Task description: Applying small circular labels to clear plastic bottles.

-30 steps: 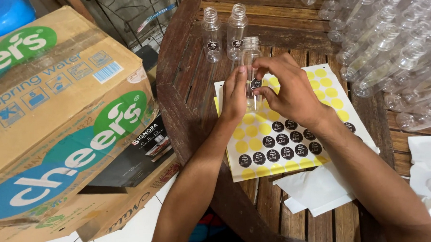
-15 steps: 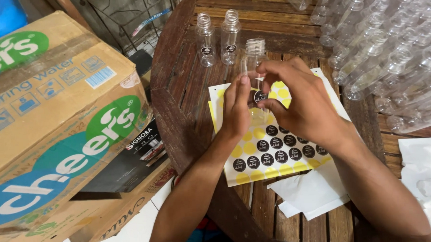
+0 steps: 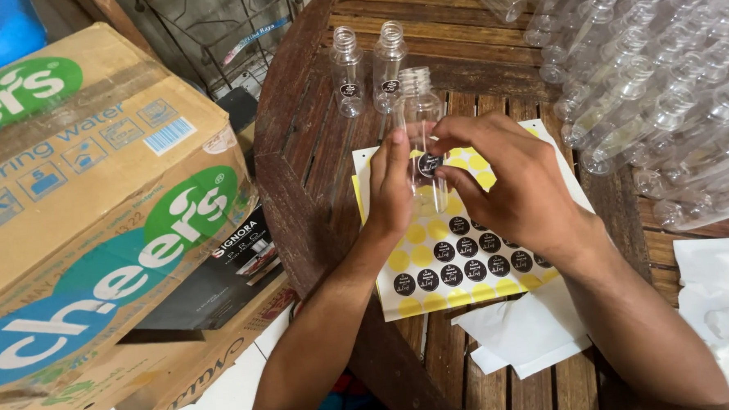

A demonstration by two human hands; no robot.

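Observation:
Both hands hold one small clear plastic bottle (image 3: pixel 420 112) upright above a yellow sticker sheet (image 3: pixel 457 262). My left hand (image 3: pixel 391 187) steadies the bottle's left side. My right hand (image 3: pixel 507 182) grips its right side, thumb and fingertips at a round black sticker (image 3: pixel 429 163) on the bottle's front. The sheet carries several round black stickers and lies on the round wooden table (image 3: pixel 312 142). Behind the held bottle stand two more clear bottles (image 3: pixel 367 65), each with a black sticker on it.
A heap of several empty clear bottles (image 3: pixel 654 86) lies at the table's right. White paper sheets (image 3: pixel 526 329) lie under the sticker sheet, white wrapping (image 3: pixel 725 304) at far right. Large cardboard boxes (image 3: pixel 95 217) stand left of the table on a tiled floor.
The view shifted slightly and both hands with the bottle sit a little lower in frame. My right thumb now rests at the black sticker on the bottle.

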